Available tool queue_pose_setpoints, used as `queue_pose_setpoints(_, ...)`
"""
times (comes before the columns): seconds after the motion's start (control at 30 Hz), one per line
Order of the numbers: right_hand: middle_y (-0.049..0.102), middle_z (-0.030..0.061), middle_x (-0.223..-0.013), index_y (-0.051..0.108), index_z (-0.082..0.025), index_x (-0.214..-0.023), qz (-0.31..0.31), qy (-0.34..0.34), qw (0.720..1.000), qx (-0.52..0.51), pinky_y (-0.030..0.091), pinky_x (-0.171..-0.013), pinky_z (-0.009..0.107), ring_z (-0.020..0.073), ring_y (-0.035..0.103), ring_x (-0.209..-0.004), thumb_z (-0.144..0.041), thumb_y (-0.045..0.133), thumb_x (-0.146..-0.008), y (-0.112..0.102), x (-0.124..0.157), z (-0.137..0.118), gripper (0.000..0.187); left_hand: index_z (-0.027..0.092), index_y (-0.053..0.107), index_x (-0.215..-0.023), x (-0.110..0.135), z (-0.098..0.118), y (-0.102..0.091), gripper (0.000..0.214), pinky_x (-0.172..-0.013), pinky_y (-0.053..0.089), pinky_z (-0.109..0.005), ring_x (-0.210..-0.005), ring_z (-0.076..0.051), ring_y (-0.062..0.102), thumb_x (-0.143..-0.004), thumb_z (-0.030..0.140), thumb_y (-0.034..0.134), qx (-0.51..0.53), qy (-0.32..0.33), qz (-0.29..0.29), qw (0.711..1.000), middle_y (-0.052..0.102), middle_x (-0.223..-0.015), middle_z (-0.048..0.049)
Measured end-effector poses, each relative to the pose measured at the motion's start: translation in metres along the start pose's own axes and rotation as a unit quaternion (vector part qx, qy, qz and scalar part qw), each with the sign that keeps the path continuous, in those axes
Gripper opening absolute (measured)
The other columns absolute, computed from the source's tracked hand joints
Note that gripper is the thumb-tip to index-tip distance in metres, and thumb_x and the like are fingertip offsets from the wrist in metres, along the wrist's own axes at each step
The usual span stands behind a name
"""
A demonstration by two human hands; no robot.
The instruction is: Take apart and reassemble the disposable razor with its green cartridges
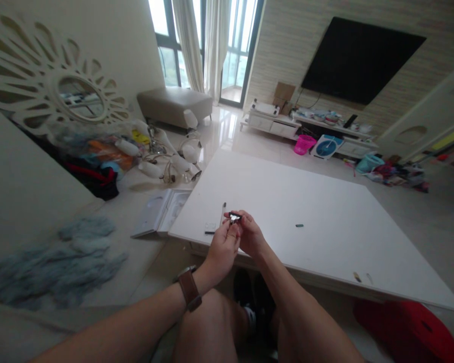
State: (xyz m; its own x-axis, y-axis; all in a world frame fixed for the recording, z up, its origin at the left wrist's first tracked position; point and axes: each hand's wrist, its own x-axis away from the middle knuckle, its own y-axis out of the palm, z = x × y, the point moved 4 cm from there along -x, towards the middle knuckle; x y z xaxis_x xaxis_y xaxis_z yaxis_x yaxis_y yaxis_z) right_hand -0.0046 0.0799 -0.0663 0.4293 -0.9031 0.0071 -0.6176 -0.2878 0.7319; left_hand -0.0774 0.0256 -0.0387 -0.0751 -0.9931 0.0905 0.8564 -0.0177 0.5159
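Note:
A small black-and-silver piece [234,217], with a dark bar across its top and a shiny middle, is pinched between my two hands over the near left edge of the white table [287,191]. It is too small to name its kind. My left hand [224,244] grips it from below and the left, fingers closed. Around its right end curl the fingers of my right hand [251,234]. Just left of my hands lie a slim dark-tipped stick [224,206] and a small clear item with a black strip [209,232]. A little dark piece [299,225] rests farther right.
Two tiny items, one of them a dark-and-yellow piece [357,277], lie at the table's near right. Beside the table's left edge stands an open white box [162,214], with a chandelier [170,156] on the floor behind. A red item [404,327] sits at lower right.

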Motion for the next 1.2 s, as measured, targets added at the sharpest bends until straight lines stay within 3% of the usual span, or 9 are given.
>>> queue_pose_setpoints(0.2,0.079,0.0038,-0.091,0.074,-0.021,-0.082,0.006,0.022,1.000,0.003,0.055,-0.065,0.025,0.0156,0.070,-0.072,-0.040,0.086,-0.066,0.001,0.001,0.000,0.028,0.020,0.042,-0.073,0.000,-0.001,0.000,0.051,-0.036,0.018,-0.016,-0.039,-0.002,0.023,-0.077,0.063,0.069,0.013,-0.013,0.000,1.000,0.033,-0.053,0.0114)
queue_pose_setpoints(0.33,0.078,0.0025,-0.089,0.074,-0.020,-0.081,0.026,0.037,0.999,-0.022,0.050,-0.058,0.022,0.0118,0.065,-0.065,-0.039,0.085,-0.068,0.001,0.002,0.005,0.025,0.021,0.042,-0.078,0.000,-0.003,0.000,0.054,-0.035,0.017,-0.016,-0.039,-0.003,0.021,-0.073,0.068,0.068,0.014,-0.030,0.041,0.999,0.032,-0.053,0.0123)
queue_pose_setpoints(0.47,0.065,-0.0022,-0.056,0.076,-0.018,-0.083,0.043,0.048,0.998,-0.012,0.037,-0.043,0.020,0.0080,0.047,-0.044,-0.044,0.083,-0.071,0.000,0.001,0.013,0.030,0.022,0.039,-0.076,0.000,-0.005,-0.001,0.059,-0.035,0.015,-0.016,-0.038,-0.002,0.019,-0.071,0.074,0.065,0.004,-0.051,0.069,0.996,0.029,-0.052,0.0127)
queue_pose_setpoints(0.57,0.057,-0.0046,-0.047,0.077,-0.019,-0.085,0.058,0.053,0.997,-0.010,0.033,-0.040,0.020,0.0082,0.043,-0.040,-0.048,0.082,-0.070,-0.001,0.001,0.017,0.033,0.022,0.039,-0.076,0.000,-0.005,-0.001,0.062,-0.035,0.013,-0.016,-0.038,-0.002,0.019,-0.068,0.078,0.065,0.004,-0.063,0.075,0.995,0.028,-0.051,0.0130)
queue_pose_setpoints(0.9,0.078,0.0037,-0.086,0.073,-0.021,-0.083,0.117,0.006,0.993,0.012,0.041,-0.046,0.021,0.0094,0.056,-0.051,-0.044,0.085,-0.065,-0.003,0.002,0.013,0.032,0.022,0.038,-0.075,0.001,-0.007,-0.001,0.069,-0.035,0.010,-0.017,-0.037,-0.002,0.015,-0.061,0.083,0.066,0.020,-0.087,0.077,0.993,0.026,-0.047,0.0137)
queue_pose_setpoints(1.03,0.078,0.0041,-0.089,0.073,-0.021,-0.086,0.127,0.010,0.992,0.007,0.043,-0.046,0.020,0.0092,0.057,-0.051,-0.043,0.085,-0.064,-0.005,0.003,0.014,0.034,0.022,0.038,-0.074,0.000,-0.008,-0.002,0.068,-0.035,0.008,-0.017,-0.037,-0.002,0.014,-0.061,0.081,0.067,0.033,-0.095,0.075,0.992,0.026,-0.048,0.0134)
queue_pose_setpoints(1.2,0.078,0.0014,-0.088,0.071,-0.022,-0.088,0.096,0.035,0.995,-0.010,0.041,-0.037,0.019,0.0089,0.057,-0.042,-0.043,0.084,-0.067,-0.002,0.004,0.017,0.033,0.022,0.037,-0.073,0.001,-0.010,-0.002,0.067,-0.035,0.008,-0.017,-0.037,-0.002,0.016,-0.062,0.080,0.068,0.043,-0.101,0.081,0.991,0.028,-0.048,0.0128)
